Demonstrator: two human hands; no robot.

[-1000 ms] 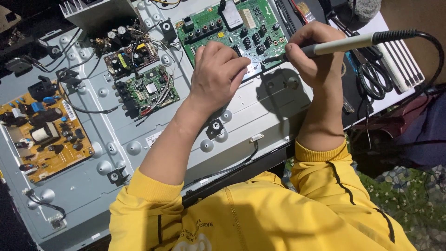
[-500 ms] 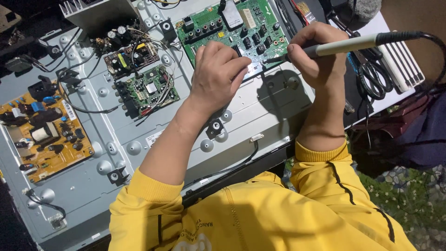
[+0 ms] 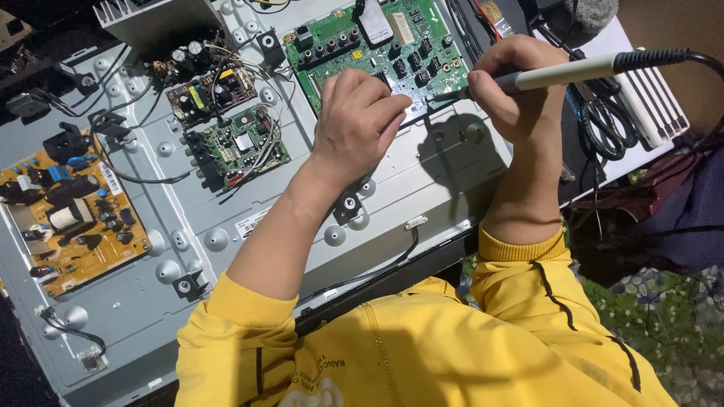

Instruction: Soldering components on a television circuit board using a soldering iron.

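Note:
My right hand point(image 3: 519, 89) grips a pen-shaped soldering iron point(image 3: 573, 71) with a cream body and black cord; its tip points left at the lower edge of a large green circuit board point(image 3: 377, 45). My left hand point(image 3: 358, 120) rests on that same board edge, fingers curled and pressing down close to the iron's tip. What sits under the fingers is hidden. The board is mounted on the grey metal back panel point(image 3: 422, 181) of an opened flat screen set.
A small green board point(image 3: 237, 147) with wires sits left of my left hand. An orange power board point(image 3: 68, 211) lies at the far left. Black scissors point(image 3: 603, 124) and a white ribbed block point(image 3: 654, 102) lie at the right. A metal heat sink point(image 3: 154, 19) stands at the top.
Both hands stay on the green board's edge. The iron has barely shifted.

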